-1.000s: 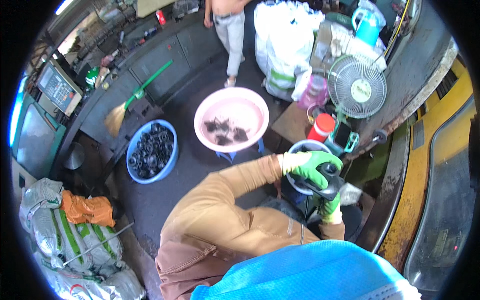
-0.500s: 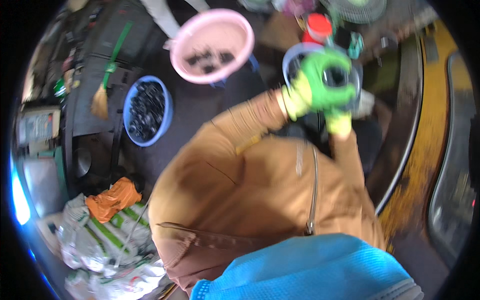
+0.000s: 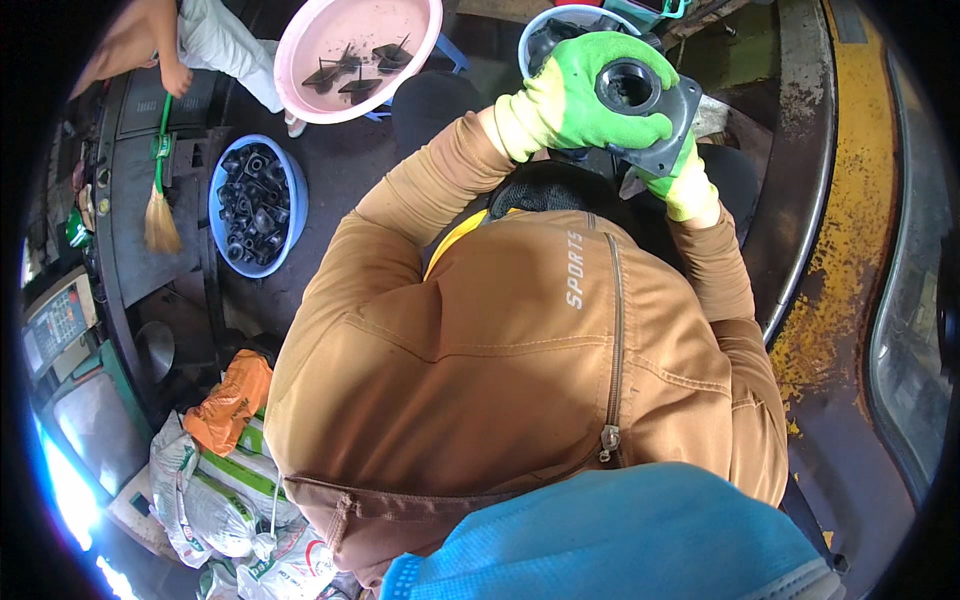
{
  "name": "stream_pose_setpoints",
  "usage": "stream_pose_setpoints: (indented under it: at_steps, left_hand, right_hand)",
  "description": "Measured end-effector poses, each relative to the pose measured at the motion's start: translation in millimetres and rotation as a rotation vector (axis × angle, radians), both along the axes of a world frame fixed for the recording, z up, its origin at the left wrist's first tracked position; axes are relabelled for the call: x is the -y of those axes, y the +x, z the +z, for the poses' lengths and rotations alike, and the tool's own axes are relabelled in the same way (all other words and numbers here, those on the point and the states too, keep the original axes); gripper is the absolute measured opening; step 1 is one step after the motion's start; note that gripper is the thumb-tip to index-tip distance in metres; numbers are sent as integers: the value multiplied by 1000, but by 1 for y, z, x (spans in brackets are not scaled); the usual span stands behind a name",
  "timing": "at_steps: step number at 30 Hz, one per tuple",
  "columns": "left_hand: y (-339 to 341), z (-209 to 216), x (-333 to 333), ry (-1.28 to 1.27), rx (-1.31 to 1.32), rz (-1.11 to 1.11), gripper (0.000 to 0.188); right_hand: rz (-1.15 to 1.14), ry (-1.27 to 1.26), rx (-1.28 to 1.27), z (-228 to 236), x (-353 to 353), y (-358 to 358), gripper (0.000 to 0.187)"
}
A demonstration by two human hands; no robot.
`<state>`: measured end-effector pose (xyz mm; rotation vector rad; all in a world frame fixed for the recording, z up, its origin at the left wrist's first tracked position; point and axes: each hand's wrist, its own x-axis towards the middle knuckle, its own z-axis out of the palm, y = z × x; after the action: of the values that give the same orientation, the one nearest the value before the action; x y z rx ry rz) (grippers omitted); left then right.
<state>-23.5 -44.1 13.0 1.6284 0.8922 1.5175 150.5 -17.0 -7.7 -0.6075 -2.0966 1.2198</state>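
Head view, and the action sits up at the top right, where the left hand (image 3: 600, 95), in a green glove with a pale yellow-green cuff, is clamped on a black part (image 3: 668, 138)! What a grip: the gloved fingers curl around the raised round collar (image 3: 655, 95), its open mouth facing up toward the camera, while the square flange with holes at its corners juts out below and to the right. And here's the right hand (image 3: 678, 185), gloved alike, tucked under the lower edge of that flange and touching it; its fingers are hidden behind the part, so I cannot tell how tightly they close. Both brown sleeves (image 3: 430, 185) reach forward from the body, with a blue mask (image 3: 620, 540) filling the bottom edge. Just beyond the left hand, a blue basin (image 3: 527, 45) of black pieces is partly covered by the glove. Over to the left, a pink basin (image 3: 300, 40) holds several dark pieces with thin stems (image 3: 358, 90), and farther left a second blue basin (image 3: 300, 200) is heaped with black parts (image 3: 255, 205)! Top left, a co-worker's hand (image 3: 176, 78) hangs right by the upper end of a green-handled broom (image 3: 162, 220); whether it grips, I cannot tell. Down at lower left, an orange bag (image 3: 230, 400) lies on white sacks (image 3: 215, 510), and along the right runs a chipped yellow panel (image 3: 820, 330).
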Motion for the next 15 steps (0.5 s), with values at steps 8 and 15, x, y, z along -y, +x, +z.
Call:
stream_pose_setpoints:
  at_steps: [8, 15]
  left_hand:
    - [-8, -4, -4, -65, -80, -159, 34]
    - [-16, -11, -5, -243, -43, -453, 40]
  right_hand:
    - [137, 30, -9, -4, -7, -5, 49]
    - [137, -399, -136, -22, 3, 4, 56]
